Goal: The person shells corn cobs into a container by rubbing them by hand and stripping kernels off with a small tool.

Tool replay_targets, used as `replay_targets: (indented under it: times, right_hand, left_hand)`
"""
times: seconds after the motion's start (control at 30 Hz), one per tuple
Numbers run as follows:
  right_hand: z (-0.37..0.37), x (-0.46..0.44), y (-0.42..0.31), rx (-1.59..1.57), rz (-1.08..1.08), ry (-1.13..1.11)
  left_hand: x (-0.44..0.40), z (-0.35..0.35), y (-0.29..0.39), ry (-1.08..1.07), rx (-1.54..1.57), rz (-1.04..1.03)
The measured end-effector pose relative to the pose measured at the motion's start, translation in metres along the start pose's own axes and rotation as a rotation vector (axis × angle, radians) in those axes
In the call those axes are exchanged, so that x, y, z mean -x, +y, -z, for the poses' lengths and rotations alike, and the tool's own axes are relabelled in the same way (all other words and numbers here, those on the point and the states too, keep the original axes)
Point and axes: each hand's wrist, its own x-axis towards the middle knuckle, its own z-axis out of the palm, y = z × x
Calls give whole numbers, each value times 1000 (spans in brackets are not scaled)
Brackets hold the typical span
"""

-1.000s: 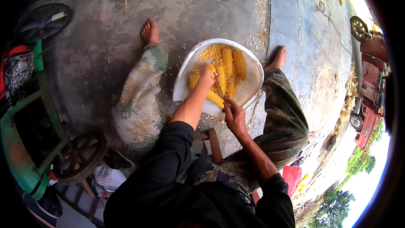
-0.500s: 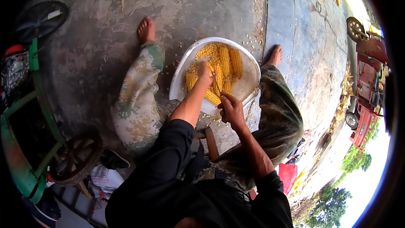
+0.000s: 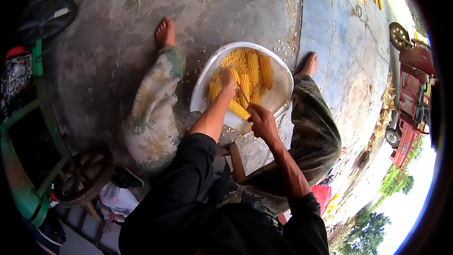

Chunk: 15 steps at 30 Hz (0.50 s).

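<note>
Far L: green metal frame point(image 3: 24, 179), spoked wheel point(image 3: 89, 170) at its near end, on concrete floor point(image 3: 108, 33). Then L foot point(image 3: 165, 33), bare, flat on floor, toes pointing away.

Mid: white basin point(image 3: 278, 95) on floor btwn the legs. Nr its L edge a yellow cob point(image 3: 215, 89) lies partly hidden behind L arm. Loose kernels point(image 3: 234, 58) spread along the far edge.

L hand point(image 3: 228, 80) is over the L half of basin, back of hand up; fingers curled in tight round a held cob point(image 3: 235, 74), yellow end showing past the thumb side. Fingertips mostly hidden, can't tell exact grip.

Thin dark tool point(image 3: 244, 97) slants from held cob down to R hand; can't tell if its tip touches the cob. R hand point(image 3: 262, 122) is at basin's near edge, R of mid: thumb & index pinched on tool's near end, other fingers folded into palm, no gap seen.

Under the tool, more cobs point(image 3: 239, 109) lie twd the near edge. 2 cobs point(image 3: 266, 73) lie side by side in the far R part, pointing at far edge; basin bottom is bare by R edge.

R foot point(image 3: 309, 64), bare, just past R edge. Far R: red vehicle point(image 3: 409, 137).
</note>
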Motion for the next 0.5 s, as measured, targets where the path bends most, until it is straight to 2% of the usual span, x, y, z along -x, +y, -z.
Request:
replay_targets:
  times: [0.07, 0.17, 0.23, 0.33, 0.4, 0.47, 0.5]
  right_hand:
    - [1, -4, 8, 123, 87, 46]
    - [3, -2, -11, 167, 41, 14]
    - [3, -10, -9, 183, 12, 14]
    - [3, -13, -11, 218, -6, -8]
    - [-4, -19, -6, 215, 27, 34]
    - [-10, -32, -3, 234, 62, 69]
    - [-11, -34, -11, 177, 48, 85]
  left_hand:
    - [-24, 3, -12, -21, -32, 2]
    - [-25, 8, -18, 33, -148, -40]
    - [1, -3, -5, 118, -505, -331]
    - [52, -7, 24, 92, -486, -201]
    - [16, -6, 7, 108, -435, -233]
    - [-1, -7, 2, 90, -200, -108]
    - [1, -6, 9, 91, -204, -114]
